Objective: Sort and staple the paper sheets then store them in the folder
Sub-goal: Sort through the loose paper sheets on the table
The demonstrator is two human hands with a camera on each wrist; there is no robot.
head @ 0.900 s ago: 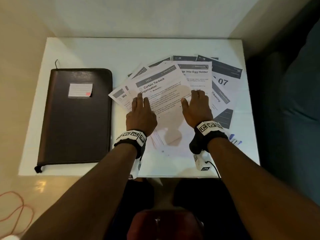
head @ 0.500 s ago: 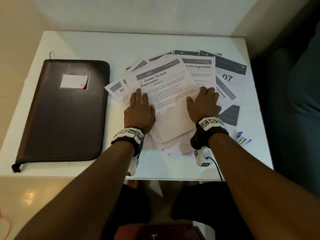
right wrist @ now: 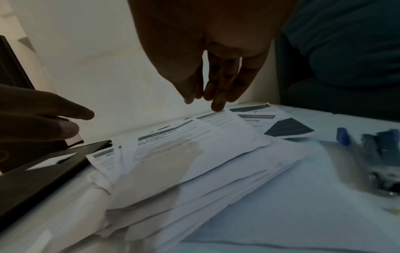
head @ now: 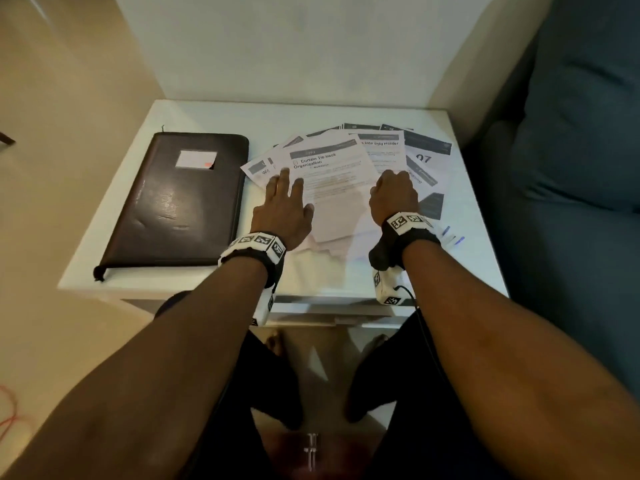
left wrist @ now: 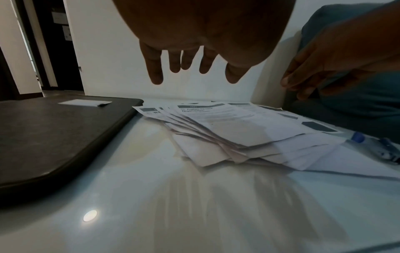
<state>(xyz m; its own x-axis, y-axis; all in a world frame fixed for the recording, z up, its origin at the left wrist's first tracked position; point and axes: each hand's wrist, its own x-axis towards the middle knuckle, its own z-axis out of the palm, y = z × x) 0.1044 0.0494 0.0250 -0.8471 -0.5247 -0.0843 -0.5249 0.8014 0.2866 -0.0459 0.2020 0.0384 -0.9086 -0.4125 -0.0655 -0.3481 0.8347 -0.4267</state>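
Observation:
A fanned pile of printed paper sheets (head: 332, 174) lies on the white table (head: 207, 112), with the "Curtain Tie-back Organization" sheet (right wrist: 173, 145) on top. A closed dark folder (head: 180, 199) with a white label lies to their left. My left hand (head: 284, 199) hovers over the pile's left side; its straight, spread fingers (left wrist: 154, 68) are clear of the paper. My right hand (head: 394, 192) hangs over the right side with loosely bent fingers (right wrist: 218, 101), one tip close to the "Egg Holder" sheet. Neither hand holds anything.
A small blue and metal object (right wrist: 381, 154), blurred, lies on the table right of the sheets (left wrist: 238, 133), near the right edge. A teal sofa (head: 571, 150) stands right of the table, and a wall runs behind it.
Both hands were pressed flat on the sheets; now they are lifted off them. The head view has pulled back and tilted, so the table sits higher in frame.

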